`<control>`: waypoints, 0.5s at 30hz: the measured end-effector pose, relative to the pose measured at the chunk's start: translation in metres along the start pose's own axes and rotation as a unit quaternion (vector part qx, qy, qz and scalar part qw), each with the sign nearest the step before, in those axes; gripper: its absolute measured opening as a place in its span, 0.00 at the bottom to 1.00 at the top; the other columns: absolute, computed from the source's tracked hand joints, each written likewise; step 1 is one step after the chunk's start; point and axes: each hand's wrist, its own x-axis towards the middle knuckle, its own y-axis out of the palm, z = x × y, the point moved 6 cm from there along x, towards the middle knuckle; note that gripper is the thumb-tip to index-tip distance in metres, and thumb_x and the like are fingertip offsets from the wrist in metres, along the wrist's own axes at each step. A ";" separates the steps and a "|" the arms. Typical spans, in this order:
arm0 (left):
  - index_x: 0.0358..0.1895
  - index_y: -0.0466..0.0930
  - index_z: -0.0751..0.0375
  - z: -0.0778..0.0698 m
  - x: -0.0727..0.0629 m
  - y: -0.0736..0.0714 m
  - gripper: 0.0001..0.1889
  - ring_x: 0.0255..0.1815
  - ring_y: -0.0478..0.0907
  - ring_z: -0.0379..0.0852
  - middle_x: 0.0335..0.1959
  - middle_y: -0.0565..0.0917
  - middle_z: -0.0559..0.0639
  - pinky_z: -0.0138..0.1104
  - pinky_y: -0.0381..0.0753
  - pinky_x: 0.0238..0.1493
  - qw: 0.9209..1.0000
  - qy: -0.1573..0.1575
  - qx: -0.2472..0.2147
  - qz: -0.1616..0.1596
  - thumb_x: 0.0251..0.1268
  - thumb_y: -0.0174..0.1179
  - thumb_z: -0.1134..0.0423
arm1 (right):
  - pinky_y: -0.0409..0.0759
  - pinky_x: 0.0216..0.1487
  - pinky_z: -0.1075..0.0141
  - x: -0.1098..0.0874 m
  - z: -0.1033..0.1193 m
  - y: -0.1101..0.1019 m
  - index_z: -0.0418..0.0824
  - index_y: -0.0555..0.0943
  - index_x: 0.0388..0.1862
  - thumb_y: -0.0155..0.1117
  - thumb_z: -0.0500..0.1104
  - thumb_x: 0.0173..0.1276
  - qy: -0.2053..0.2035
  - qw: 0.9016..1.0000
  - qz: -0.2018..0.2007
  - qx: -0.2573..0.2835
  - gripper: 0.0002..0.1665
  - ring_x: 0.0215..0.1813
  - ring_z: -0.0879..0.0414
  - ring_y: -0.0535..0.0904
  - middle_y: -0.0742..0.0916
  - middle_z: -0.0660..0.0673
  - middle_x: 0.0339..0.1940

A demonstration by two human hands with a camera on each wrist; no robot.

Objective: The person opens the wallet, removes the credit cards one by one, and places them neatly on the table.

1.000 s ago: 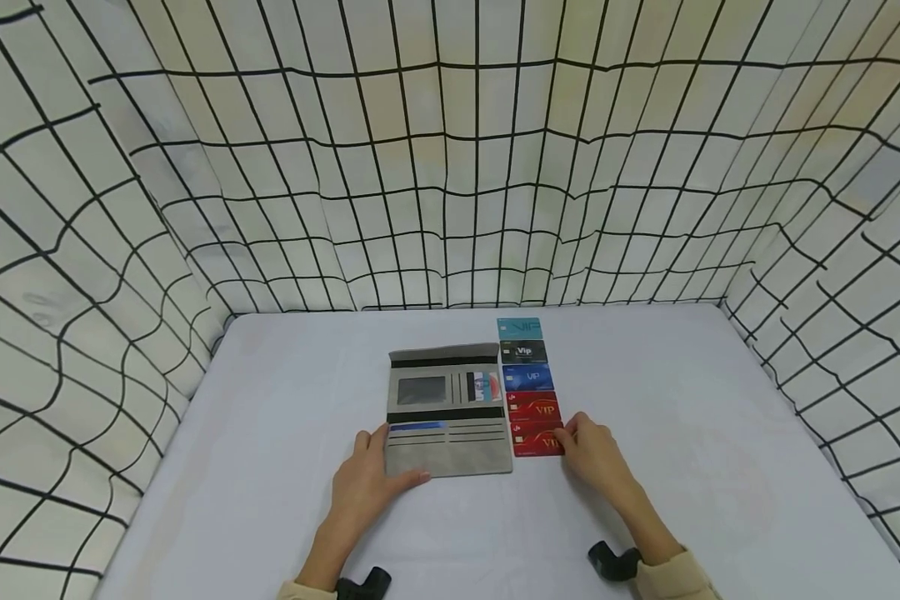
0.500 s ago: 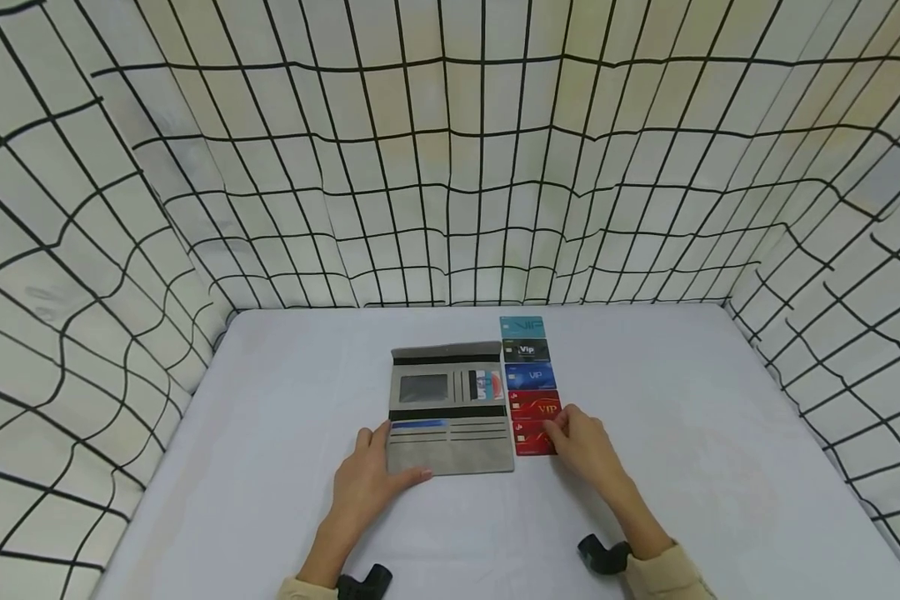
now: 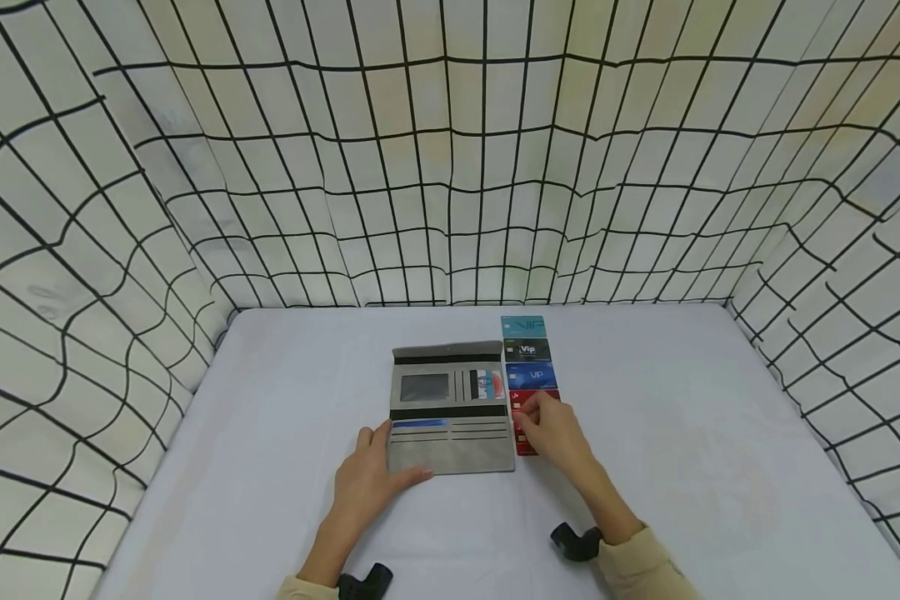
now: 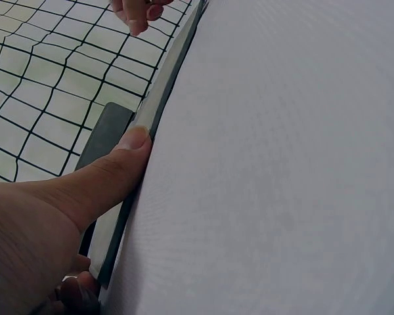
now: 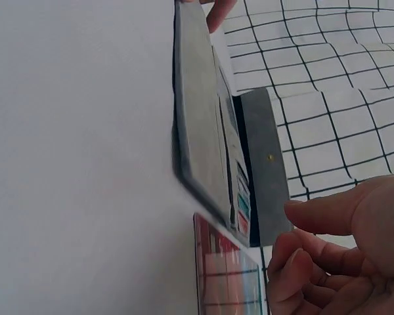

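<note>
An open grey wallet [image 3: 450,460] lies flat on the white table, with a multicoloured card [image 3: 487,385] and a blue card [image 3: 420,423] in its slots. My left hand [image 3: 363,483] holds its near left corner, the thumb along the front edge and the fingers at the left side. Right of the wallet runs a column of VIP cards: teal [image 3: 523,326], black [image 3: 527,349], blue [image 3: 531,376], then an upper red card [image 3: 521,397] and a lower red card [image 3: 526,450]. My right hand [image 3: 560,431] is over the two red ones, partly hiding them. The right wrist view shows its fingers loosely bent, with no card between them.
A white cloth [image 3: 690,467] covers the table. White walls with a black grid [image 3: 450,167] stand behind it and at both sides. Black wrist devices [image 3: 365,582] sit below each hand, beside beige sleeves [image 3: 641,562].
My right hand has moved left and slightly up, from the right edge of the lower red card to over both red cards. The left hand and wallet stay nearly in place.
</note>
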 end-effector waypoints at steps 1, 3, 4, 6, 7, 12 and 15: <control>0.71 0.66 0.70 0.000 0.000 0.000 0.56 0.22 0.66 0.46 0.47 0.74 0.61 0.35 0.67 0.21 1.000 0.000 0.000 -0.001 0.42 0.76 0.36 | 0.77 0.29 0.69 0.002 0.003 0.002 0.37 0.80 0.40 0.68 0.43 0.69 -0.004 1.000 0.002 0.003 0.11 0.30 0.56 0.75 0.83 0.45 0.28; 0.71 0.66 0.70 0.000 0.000 -0.001 0.56 0.22 0.66 0.45 0.47 0.74 0.61 0.35 0.67 0.21 1.000 0.001 -0.002 -0.003 0.42 0.76 0.36 | 0.76 0.29 0.69 0.004 0.009 0.006 0.37 0.80 0.41 0.68 0.42 0.68 -0.018 1.000 0.007 0.008 0.10 0.30 0.56 0.74 0.82 0.46 0.28; 0.71 0.67 0.69 0.000 0.000 -0.001 0.56 0.22 0.66 0.45 0.47 0.74 0.61 0.35 0.67 0.21 1.000 0.000 -0.002 -0.004 0.42 0.76 0.36 | 0.76 0.28 0.70 0.005 0.012 0.008 0.37 0.80 0.41 0.69 0.42 0.68 -0.022 1.000 0.011 0.010 0.10 0.30 0.57 0.74 0.82 0.46 0.27; 0.71 0.67 0.69 0.000 0.000 -0.001 0.56 0.22 0.66 0.45 0.47 0.74 0.62 0.35 0.67 0.21 1.000 0.002 -0.003 -0.004 0.42 0.76 0.36 | 0.75 0.28 0.70 0.006 0.016 0.012 0.36 0.80 0.42 0.69 0.42 0.68 -0.031 0.999 0.018 0.014 0.10 0.30 0.57 0.74 0.81 0.46 0.28; 0.71 0.67 0.69 0.000 0.000 -0.001 0.56 0.22 0.66 0.45 0.48 0.74 0.62 0.35 0.67 0.21 1.000 0.002 -0.003 -0.004 0.42 0.76 0.36 | 0.75 0.28 0.70 0.007 0.018 0.014 0.36 0.80 0.42 0.69 0.42 0.68 -0.034 0.999 0.019 0.014 0.11 0.30 0.57 0.74 0.81 0.46 0.28; 0.71 0.66 0.69 0.000 -0.001 0.001 0.56 0.22 0.67 0.45 0.48 0.74 0.62 0.35 0.68 0.22 1.000 0.005 -0.002 -0.003 0.42 0.76 0.36 | 0.78 0.31 0.70 0.011 0.027 0.024 0.36 0.80 0.43 0.70 0.41 0.67 -0.047 0.998 0.029 0.025 0.11 0.32 0.57 0.75 0.82 0.46 0.30; 0.71 0.67 0.69 0.000 -0.001 0.001 0.56 0.23 0.68 0.45 0.47 0.74 0.61 0.35 0.69 0.23 1.000 0.007 0.001 -0.005 0.42 0.76 0.36 | 0.78 0.33 0.70 0.013 0.032 0.030 0.36 0.81 0.42 0.70 0.40 0.67 -0.053 0.998 0.034 0.030 0.10 0.31 0.58 0.75 0.82 0.46 0.29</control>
